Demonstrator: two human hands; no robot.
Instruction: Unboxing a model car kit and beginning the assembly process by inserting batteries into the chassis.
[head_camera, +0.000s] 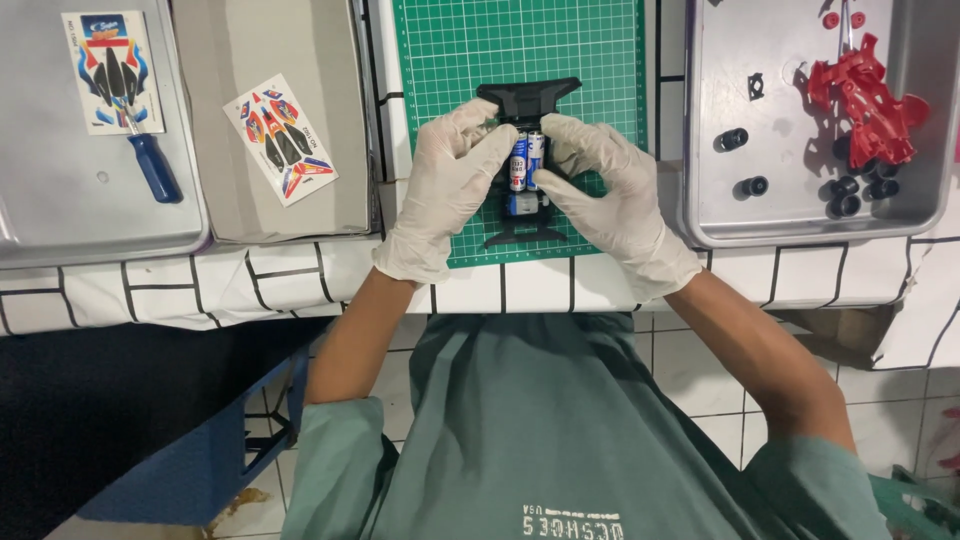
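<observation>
Green cutting mat (455, 60) with a white grid, upper centre of the frame, lying on a white-tiled counter (300, 275) with dark grout lines. Upper left: a metal tray (60, 200) holding a sticker sheet (112, 72) and a blue-handled screwdriver (152, 163), the screwdriver tip overlapping the sheet's lower edge. Just right of it, a grey cardboard box lid (300, 60) with a second sticker sheet (279, 138) lying tilted on it. Upper right: another metal tray (720, 215) with a red plastic car body (868, 98), several small black wheels (852, 192) and a small black part (756, 86). Lower left: a blue stand (190, 470) on the floor.
</observation>
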